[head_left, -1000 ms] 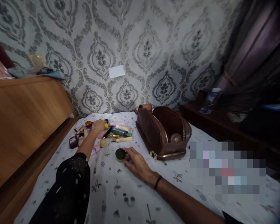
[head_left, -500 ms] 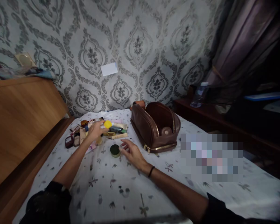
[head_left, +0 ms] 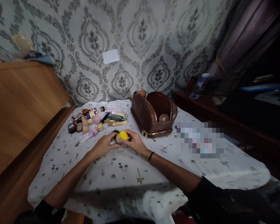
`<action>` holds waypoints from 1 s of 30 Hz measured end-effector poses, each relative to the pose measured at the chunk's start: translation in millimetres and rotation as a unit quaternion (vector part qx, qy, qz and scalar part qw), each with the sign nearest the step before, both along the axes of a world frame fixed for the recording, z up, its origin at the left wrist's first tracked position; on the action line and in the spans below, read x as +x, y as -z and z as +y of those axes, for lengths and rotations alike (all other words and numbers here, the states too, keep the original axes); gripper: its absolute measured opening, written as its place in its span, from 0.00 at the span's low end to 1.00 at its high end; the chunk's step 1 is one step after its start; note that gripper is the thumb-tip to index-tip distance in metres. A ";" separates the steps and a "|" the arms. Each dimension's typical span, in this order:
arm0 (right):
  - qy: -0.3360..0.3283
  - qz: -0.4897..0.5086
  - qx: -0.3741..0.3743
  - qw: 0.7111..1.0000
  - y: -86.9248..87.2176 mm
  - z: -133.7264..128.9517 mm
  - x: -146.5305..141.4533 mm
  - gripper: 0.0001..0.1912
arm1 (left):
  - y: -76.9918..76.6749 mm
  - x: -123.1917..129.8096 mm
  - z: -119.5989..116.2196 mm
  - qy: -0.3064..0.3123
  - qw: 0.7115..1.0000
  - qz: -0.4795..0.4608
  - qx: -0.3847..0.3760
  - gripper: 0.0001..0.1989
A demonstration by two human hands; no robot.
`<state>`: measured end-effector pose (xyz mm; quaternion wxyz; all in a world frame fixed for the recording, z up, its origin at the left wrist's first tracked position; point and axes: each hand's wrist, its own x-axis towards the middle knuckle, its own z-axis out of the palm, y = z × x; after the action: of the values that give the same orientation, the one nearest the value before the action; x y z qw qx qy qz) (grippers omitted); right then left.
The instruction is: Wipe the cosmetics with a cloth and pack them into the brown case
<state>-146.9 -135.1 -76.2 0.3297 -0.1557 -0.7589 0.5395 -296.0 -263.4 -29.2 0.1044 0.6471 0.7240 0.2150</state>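
"Head view, with the hands as the clock's centre and the wall at twelve: what is held?"

"Left hand [head_left: 106, 144] first: its fingers curl narrowly around a dark-lidded jar [head_left: 115, 133]. Right hand [head_left: 135, 143], the one with a black wristband [head_left: 151, 156], has thumb and fingers closed on a yellow-lidded container [head_left: 123, 135]."

"Do those two touch each other?"

"I cannot tell; the yellow lid overlaps the jar. Both are just above or on the patterned bedsheet [head_left: 128, 182]."

"And around them?"

"At ten to eleven o'clock, a cluster of cosmetics: a pink sponge [head_left: 97, 119], a beige squeeze tube [head_left: 85, 125], a gold tube [head_left: 109, 121] and a small cream-coloured jar [head_left: 100, 127]. A pink-and-white tube [head_left: 89, 135] lies near nine, beside the left hand."

"The brown toiletry bag [head_left: 142, 115]?"

"Near two o'clock, upright, its top unzipped and gaping. Farther out that way, a clear plastic bottle [head_left: 199, 87] stands on a dark reddish ledge [head_left: 189, 101]."

"Anything at twelve?"

"A white paper [head_left: 110, 56] against the patterned wallpaper [head_left: 142, 34]."
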 end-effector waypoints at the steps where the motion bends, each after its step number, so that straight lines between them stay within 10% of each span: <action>1: 0.008 -0.005 0.008 1.000 -0.6 -0.2 0.2 0.20 | 1.3 -0.9 -0.7 -0.010 1.000 0.023 -0.011 0.24; 9: 0.012 -0.062 0.074 0.995 3.0 -0.1 -1.1 0.15 | 5.5 6.1 16.2 -0.131 0.962 0.216 -0.101 0.30; 21: -0.026 -0.102 0.078 0.991 11.2 9.1 -6.2 0.23 | 13.8 -52.9 7.6 -0.241 0.962 0.127 -0.010 0.26; 30: -0.030 -0.108 0.173 0.979 7.0 8.3 -4.5 0.10 | 21.5 0.3 17.2 -0.081 0.958 -0.052 0.270 0.09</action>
<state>-151.5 -126.8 -83.3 0.2518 -0.1310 -0.8760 0.3900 -295.6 -246.3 -50.7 -0.0544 0.5781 0.6823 0.4441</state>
